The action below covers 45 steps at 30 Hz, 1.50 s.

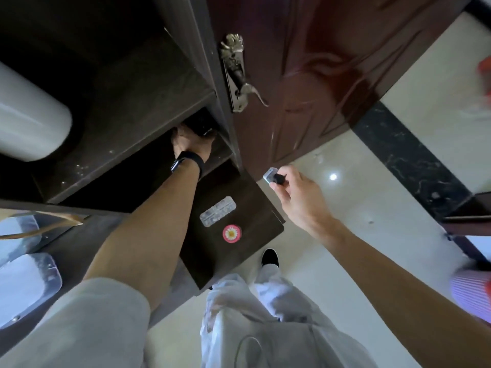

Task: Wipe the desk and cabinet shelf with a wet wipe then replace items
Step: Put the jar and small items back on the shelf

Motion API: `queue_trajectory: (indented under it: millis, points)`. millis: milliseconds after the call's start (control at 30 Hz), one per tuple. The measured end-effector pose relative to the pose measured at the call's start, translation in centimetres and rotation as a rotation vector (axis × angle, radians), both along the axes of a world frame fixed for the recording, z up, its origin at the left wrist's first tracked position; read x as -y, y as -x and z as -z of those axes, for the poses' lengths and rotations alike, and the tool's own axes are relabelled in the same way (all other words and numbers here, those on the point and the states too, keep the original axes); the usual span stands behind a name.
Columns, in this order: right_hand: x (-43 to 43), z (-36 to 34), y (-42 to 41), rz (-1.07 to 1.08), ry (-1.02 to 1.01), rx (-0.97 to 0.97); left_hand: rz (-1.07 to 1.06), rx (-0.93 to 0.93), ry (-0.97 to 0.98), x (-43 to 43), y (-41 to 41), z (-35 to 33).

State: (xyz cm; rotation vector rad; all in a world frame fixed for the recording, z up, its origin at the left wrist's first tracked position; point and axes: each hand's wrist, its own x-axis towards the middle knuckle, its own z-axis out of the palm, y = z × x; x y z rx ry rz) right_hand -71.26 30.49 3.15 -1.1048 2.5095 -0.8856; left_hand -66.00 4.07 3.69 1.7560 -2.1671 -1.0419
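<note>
My left hand [191, 142], a black band on its wrist, reaches into the dark cabinet shelf [132, 102] at its right end and rests against a dark object [203, 123] there. Whether the fingers grip it is hidden in shadow. My right hand [291, 189] hovers over the floor to the right of the cabinet, pinching a small item [273, 177] with a pale grey block and a black part. The dark desk top [239, 229] lies below the shelf, with a red round sticker [232, 234] and a silvery label [218, 211] on it.
A reddish-brown door [305, 75] with a metal handle [239, 75] stands right of the cabinet. A white rounded object [29, 115] sits on the shelf at left. Clear plastic containers [26, 282] lie at the lower left. Glossy tile floor [358, 208] spreads to the right.
</note>
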Motion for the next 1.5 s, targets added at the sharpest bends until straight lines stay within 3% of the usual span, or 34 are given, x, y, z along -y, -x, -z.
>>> queue_trajectory:
  millis: [333, 533, 700, 800, 1133, 1333, 1500]
  points:
    - [-0.4, -1.3, -3.0, -0.043, -0.037, 0.121, 0.119, -0.087, 0.002, -6.2, -9.0, -0.4]
    - [2.9, -0.2, -9.3, -0.331, -0.206, 0.167, 0.112, -0.032, -0.127, -11.3, -22.3, 1.5]
    - [7.2, 1.5, -15.9, -0.709, -0.319, 0.096, -0.234, 0.020, -0.196, -11.7, -34.0, 3.3]
    - [10.6, 1.8, -19.7, -0.810, -0.352, 0.046, -0.329, 0.025, -0.207, -10.3, -38.6, 3.5]
    - [19.7, 3.2, -28.3, -0.910, -0.498, -0.167, -0.250, 0.008, -0.246, -4.6, -43.5, 5.4]
    - [19.3, 3.5, -29.3, -0.828, -0.536, -0.188, -0.034, 0.074, -0.030, -4.3, -44.8, 6.3]
    - [15.0, 3.8, -29.8, -0.682, -0.406, -0.241, 0.122, 0.144, 0.272, -7.6, -47.6, 6.9]
